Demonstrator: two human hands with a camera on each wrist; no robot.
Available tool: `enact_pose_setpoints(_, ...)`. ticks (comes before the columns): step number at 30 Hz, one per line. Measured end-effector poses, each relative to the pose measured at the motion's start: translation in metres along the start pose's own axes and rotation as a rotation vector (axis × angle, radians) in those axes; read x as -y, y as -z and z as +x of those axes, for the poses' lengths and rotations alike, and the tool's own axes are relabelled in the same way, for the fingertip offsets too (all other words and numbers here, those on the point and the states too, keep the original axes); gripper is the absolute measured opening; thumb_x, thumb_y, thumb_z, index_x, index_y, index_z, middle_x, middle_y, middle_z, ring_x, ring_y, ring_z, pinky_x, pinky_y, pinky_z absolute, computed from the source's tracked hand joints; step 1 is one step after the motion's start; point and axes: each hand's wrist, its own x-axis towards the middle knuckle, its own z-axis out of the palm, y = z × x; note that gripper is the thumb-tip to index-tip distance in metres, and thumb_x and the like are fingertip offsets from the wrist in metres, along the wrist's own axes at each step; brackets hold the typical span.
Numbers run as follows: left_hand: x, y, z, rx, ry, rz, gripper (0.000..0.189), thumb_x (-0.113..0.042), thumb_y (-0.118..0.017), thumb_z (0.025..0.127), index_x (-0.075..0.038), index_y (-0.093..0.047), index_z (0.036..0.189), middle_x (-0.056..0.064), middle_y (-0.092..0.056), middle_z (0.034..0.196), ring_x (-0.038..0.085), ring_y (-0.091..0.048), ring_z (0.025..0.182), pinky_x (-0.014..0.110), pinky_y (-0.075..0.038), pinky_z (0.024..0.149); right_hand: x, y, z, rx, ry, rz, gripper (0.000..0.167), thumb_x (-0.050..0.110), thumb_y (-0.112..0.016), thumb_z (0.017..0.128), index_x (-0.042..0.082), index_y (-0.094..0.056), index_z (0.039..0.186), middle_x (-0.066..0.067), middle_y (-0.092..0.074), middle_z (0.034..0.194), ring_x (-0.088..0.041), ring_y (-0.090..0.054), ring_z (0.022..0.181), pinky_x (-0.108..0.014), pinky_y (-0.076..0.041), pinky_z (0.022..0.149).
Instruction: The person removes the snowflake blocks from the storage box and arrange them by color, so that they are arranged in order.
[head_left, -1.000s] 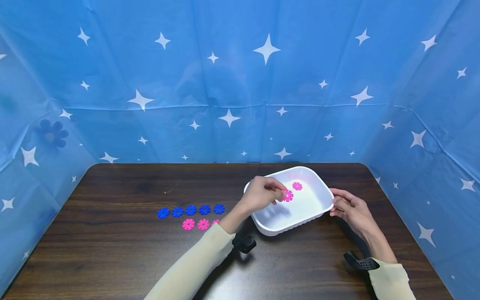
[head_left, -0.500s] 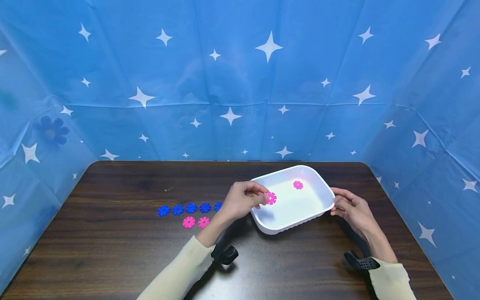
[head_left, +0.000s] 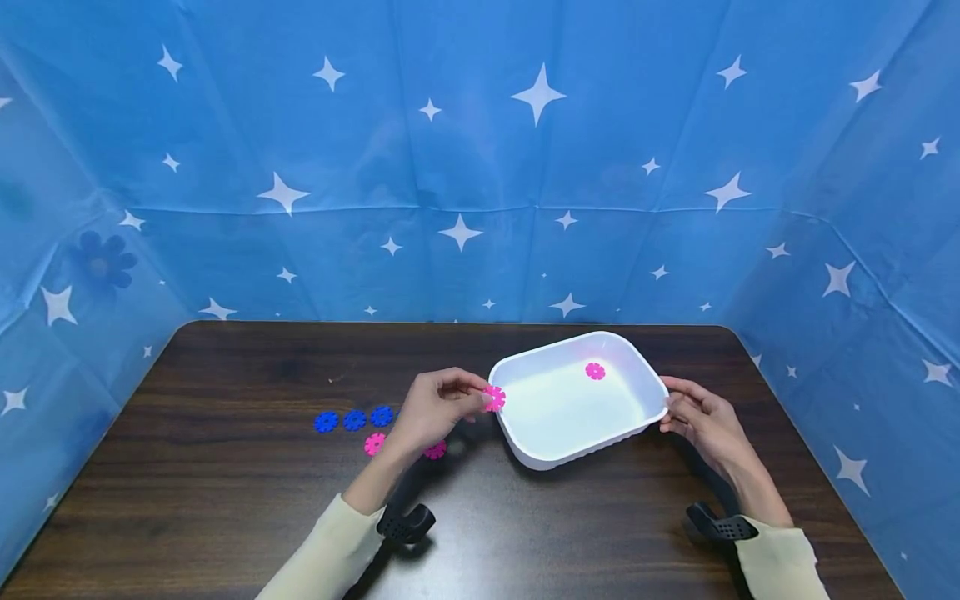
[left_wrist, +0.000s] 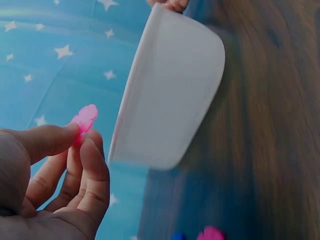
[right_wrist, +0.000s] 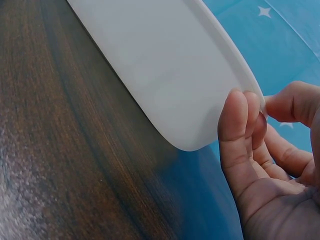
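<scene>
My left hand (head_left: 433,410) pinches a pink notched plastic disc (head_left: 495,398) between thumb and fingertips, just at the left rim of the white plastic tray (head_left: 555,417). The left wrist view shows this pink disc (left_wrist: 86,119) edge-on, apart from the tray's outer wall (left_wrist: 170,90). Inside the tray, toward its back right, lies another pink disc (head_left: 595,371). At the opposite end my right hand (head_left: 708,425) grips the tray's right rim, thumb above and fingers against the outer wall (right_wrist: 170,90).
Left of the tray, blue notched discs (head_left: 355,420) lie in a row on the dark wooden table (head_left: 225,500). Two pink discs show in front, one left of my arm (head_left: 374,444); my left hand and arm hide part of both rows. A blue star-patterned cloth (head_left: 480,167) surrounds the table.
My left hand has moved left with the pink disc, from over the tray's inside to its left rim. The right hand keeps its hold, and the tray stays about in place.
</scene>
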Motion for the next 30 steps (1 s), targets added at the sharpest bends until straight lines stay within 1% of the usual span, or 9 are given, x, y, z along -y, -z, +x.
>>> enact_pose_setpoints(3,0.005,0.014,-0.004,-0.03,0.006,0.009,0.011,-0.012,-0.073,0.094,-0.011,-0.077,0.104,0.009,-0.077,0.095,0.044,-0.071,0.092,0.055,-0.059,0.082,0.0,0.0,0.0,-0.004,0.002,0.005,0.05,0.016,-0.063,0.103,-0.004,-0.046,0.146,0.004,-0.069,0.104,-0.01,-0.068,0.083,-0.024,-0.061,0.078)
enact_pose_setpoints(7,0.013,0.034,-0.009,-0.07,0.022,0.032,0.017,-0.014,-0.073,0.095,-0.007,-0.075,0.11,0.012,-0.076,0.1,0.034,-0.073,0.09,0.048,-0.06,0.081,0.0,0.001,0.0,-0.006,0.007,-0.003,0.052,0.019,-0.064,0.103,-0.004,-0.046,0.146,0.004,-0.069,0.106,-0.01,-0.068,0.084,-0.024,-0.061,0.078)
enact_pose_setpoints(10,0.018,0.048,-0.014,-0.094,0.04,0.054,0.019,-0.016,-0.073,0.096,-0.007,-0.074,0.112,0.012,-0.075,0.102,0.031,-0.073,0.09,0.045,-0.061,0.081,0.0,0.0,0.0,-0.008,0.001,-0.011,0.053,0.02,-0.064,0.103,-0.004,-0.046,0.146,0.004,-0.069,0.106,-0.01,-0.068,0.084,-0.024,-0.061,0.078)
enact_pose_setpoints(15,0.027,0.07,-0.023,-0.122,0.064,0.08,0.02,-0.019,-0.071,0.097,-0.009,-0.074,0.114,0.012,-0.073,0.105,0.035,-0.071,0.092,0.043,-0.06,0.081,0.0,0.0,0.0,-0.01,-0.015,-0.008,0.053,0.019,-0.064,0.102,-0.004,-0.046,0.146,0.005,-0.069,0.105,-0.009,-0.068,0.083,-0.024,-0.061,0.078)
enact_pose_setpoints(19,0.033,0.083,-0.032,-0.142,0.076,0.103,0.022,-0.019,-0.069,0.099,-0.007,-0.072,0.117,0.014,-0.073,0.109,0.031,-0.071,0.09,0.039,-0.061,0.079,0.0,0.0,0.0,0.0,-0.012,0.009,0.052,0.017,-0.064,0.102,-0.004,-0.045,0.146,0.003,-0.069,0.106,-0.009,-0.068,0.082,-0.024,-0.061,0.078)
enact_pose_setpoints(25,0.039,0.1,-0.042,-0.185,0.115,0.126,0.023,-0.016,-0.069,0.098,-0.004,-0.072,0.118,0.016,-0.072,0.106,0.027,-0.073,0.091,0.034,-0.062,0.077,0.0,0.0,0.0,0.017,-0.002,0.024,0.051,0.014,-0.062,0.103,-0.005,-0.043,0.147,-0.001,-0.068,0.107,-0.011,-0.068,0.084,-0.024,-0.061,0.078)
enact_pose_setpoints(30,0.045,0.113,-0.051,-0.195,0.13,0.157,0.023,-0.015,-0.069,0.098,-0.002,-0.072,0.117,0.016,-0.073,0.108,0.021,-0.073,0.086,0.033,-0.061,0.074,0.0,0.0,0.001,0.008,-0.008,0.012,0.051,0.015,-0.062,0.103,-0.005,-0.044,0.146,0.0,-0.069,0.108,-0.011,-0.068,0.083,-0.024,-0.061,0.078)
